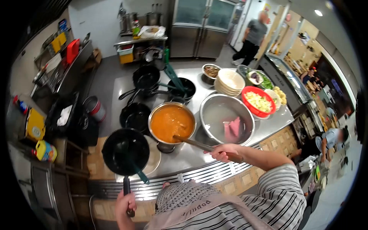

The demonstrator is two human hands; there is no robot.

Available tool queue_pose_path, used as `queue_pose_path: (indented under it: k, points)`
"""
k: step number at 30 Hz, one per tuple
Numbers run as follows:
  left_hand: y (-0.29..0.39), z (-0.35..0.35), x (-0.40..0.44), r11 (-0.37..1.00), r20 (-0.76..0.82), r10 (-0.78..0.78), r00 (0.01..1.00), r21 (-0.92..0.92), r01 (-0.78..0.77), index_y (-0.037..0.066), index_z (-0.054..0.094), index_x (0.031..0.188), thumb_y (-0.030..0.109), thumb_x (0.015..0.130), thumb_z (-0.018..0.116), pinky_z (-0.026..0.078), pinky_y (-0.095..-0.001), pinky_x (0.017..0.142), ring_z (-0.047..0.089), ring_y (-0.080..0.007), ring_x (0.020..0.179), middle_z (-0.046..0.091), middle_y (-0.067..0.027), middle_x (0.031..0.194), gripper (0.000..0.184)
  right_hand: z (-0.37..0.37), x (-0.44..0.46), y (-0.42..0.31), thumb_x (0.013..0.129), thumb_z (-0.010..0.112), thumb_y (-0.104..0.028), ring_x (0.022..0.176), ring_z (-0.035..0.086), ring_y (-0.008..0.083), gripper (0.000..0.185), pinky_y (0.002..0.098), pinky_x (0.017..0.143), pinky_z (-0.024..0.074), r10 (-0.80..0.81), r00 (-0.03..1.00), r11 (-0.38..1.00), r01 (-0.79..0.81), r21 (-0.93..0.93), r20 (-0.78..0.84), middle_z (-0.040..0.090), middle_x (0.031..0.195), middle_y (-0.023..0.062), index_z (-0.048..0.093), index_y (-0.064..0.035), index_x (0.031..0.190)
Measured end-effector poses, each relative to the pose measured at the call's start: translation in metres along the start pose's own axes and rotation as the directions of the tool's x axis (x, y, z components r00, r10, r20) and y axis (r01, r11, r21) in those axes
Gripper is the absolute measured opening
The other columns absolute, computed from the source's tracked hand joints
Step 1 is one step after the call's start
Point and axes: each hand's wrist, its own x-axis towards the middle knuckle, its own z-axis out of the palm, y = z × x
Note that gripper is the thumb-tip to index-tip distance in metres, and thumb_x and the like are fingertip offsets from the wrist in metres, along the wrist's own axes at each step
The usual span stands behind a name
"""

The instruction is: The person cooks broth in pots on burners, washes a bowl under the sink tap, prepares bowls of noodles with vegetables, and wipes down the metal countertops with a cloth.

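My left hand point(125, 203) is closed around the handle of a black frying pan point(111, 143), which is held over the near left corner of the steel table. A dark green spatula point(138, 168) rests in the pan with its handle over the rim. My right hand point(222, 152) grips a long-handled ladle point(195, 144). Its far end dips into thick orange soup point(168, 122) in a steel pot point(193, 132); the submerged part is hidden. Right of the pot, a steel basin point(207, 128) holds cloudy water and a pink cloth point(232, 129).
Black pans point(145, 76) and a dark pot with green utensils point(189, 92) stand behind the soup. Stacked bowls point(230, 82) and a red bowl of chopped pale food point(247, 107) are at the right. A person point(255, 36) is by the fridge point(188, 38); another point(331, 140) is at right.
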Motion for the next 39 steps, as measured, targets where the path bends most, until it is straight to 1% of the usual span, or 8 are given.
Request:
queue_pose_path:
  k: [12,20,29,32,33,36,37,39]
  points:
    - [0.010,0.015,-0.015,0.997,0.023,-0.011,1.000,-0.074,0.013,0.008,0.044,0.089,0.004,0.080,0.055,0.035,-0.0257,0.034,0.036,-0.0070,0.036,0.040,0.0022,0.053,0.014,0.017,-0.012,0.076,0.082,0.049,0.000,0.041,0.036,0.0047,0.048,0.0203,0.035,0.0315,-0.296,0.942,0.955,0.294,-0.038,-0.157,0.040,0.059,-0.0024,0.039,-0.0083,0.129]
    - [0.016,0.020,-0.012,0.998,0.041,-0.055,0.998,0.009,0.054,0.008,0.044,0.088,0.005,0.081,0.056,0.036,-0.0261,0.035,0.037,-0.0071,0.037,0.041,0.0019,0.054,0.014,0.023,-0.028,0.102,0.081,0.057,-0.004,0.044,0.042,0.0065,0.058,0.0225,0.038,0.0370,-0.390,0.887,0.911,0.333,-0.243,-0.246,0.046,0.066,-0.0013,0.033,-0.0070,0.133]
    - [0.017,0.028,-0.008,0.998,0.004,-0.046,0.999,0.038,0.046,0.008,0.044,0.087,0.005,0.080,0.056,0.035,-0.0258,0.034,0.037,-0.0074,0.036,0.040,0.0016,0.053,0.014,0.027,-0.037,0.113,0.082,0.054,-0.002,0.044,0.046,0.0095,0.065,0.0244,0.039,0.0394,-0.499,0.810,0.782,0.269,-0.562,-0.307,0.046,0.061,0.0005,0.025,-0.0081,0.139]
    - [0.016,0.025,-0.006,0.999,0.025,-0.036,0.999,0.029,0.035,0.008,0.044,0.087,0.005,0.081,0.056,0.035,-0.0259,0.034,0.038,-0.0076,0.037,0.040,0.0013,0.054,0.014,0.021,-0.034,0.118,0.081,0.056,-0.003,0.046,0.049,0.0095,0.066,0.0247,0.041,0.0413,-0.562,0.759,0.703,0.229,-0.674,-0.329,0.045,0.061,0.0005,0.025,-0.0091,0.139]
    - [0.016,0.024,-0.006,0.999,0.034,-0.034,0.999,0.022,0.034,0.008,0.044,0.087,0.005,0.081,0.056,0.036,-0.0260,0.035,0.038,-0.0077,0.038,0.041,0.0011,0.055,0.015,0.023,-0.035,0.115,0.079,0.058,-0.007,0.048,0.055,0.0201,0.065,0.0330,0.046,0.0461,-0.603,0.715,0.619,0.140,-0.773,-0.354,0.052,0.060,0.0085,0.028,-0.0080,0.137]
    - [0.015,0.025,-0.006,0.999,0.032,-0.024,0.999,0.028,0.023,0.008,0.043,0.088,0.004,0.081,0.056,0.036,-0.0259,0.035,0.038,-0.0076,0.038,0.041,0.0009,0.055,0.015,-0.004,-0.016,0.122,0.077,0.058,-0.009,0.056,0.059,0.0348,0.065,0.0432,0.054,0.0479,-0.838,0.526,0.170,-0.003,-0.985,-0.146,0.057,0.063,0.0201,0.029,-0.0069,0.135]
    - [0.014,0.024,-0.005,0.999,0.039,-0.018,0.999,0.033,0.017,0.009,0.043,0.088,0.004,0.081,0.056,0.036,-0.0258,0.035,0.039,-0.0075,0.038,0.041,0.0013,0.055,0.015,0.001,-0.016,0.113,0.075,0.056,-0.009,0.063,0.058,0.0429,0.064,0.0488,0.060,0.0464,-0.811,0.543,0.215,-0.068,-0.974,-0.217,0.058,0.066,0.0265,0.030,-0.0064,0.133]
    - [0.012,0.023,-0.005,0.999,0.034,-0.026,0.999,0.025,0.025,0.008,0.043,0.088,0.005,0.081,0.056,0.037,-0.0259,0.035,0.039,-0.0074,0.038,0.041,0.0015,0.055,0.015,-0.007,-0.010,0.104,0.074,0.053,-0.005,0.064,0.059,0.0402,0.067,0.0484,0.060,0.0468,-0.822,0.536,0.108,-0.183,-0.977,-0.191,0.059,0.071,0.0243,0.027,-0.0066,0.135]
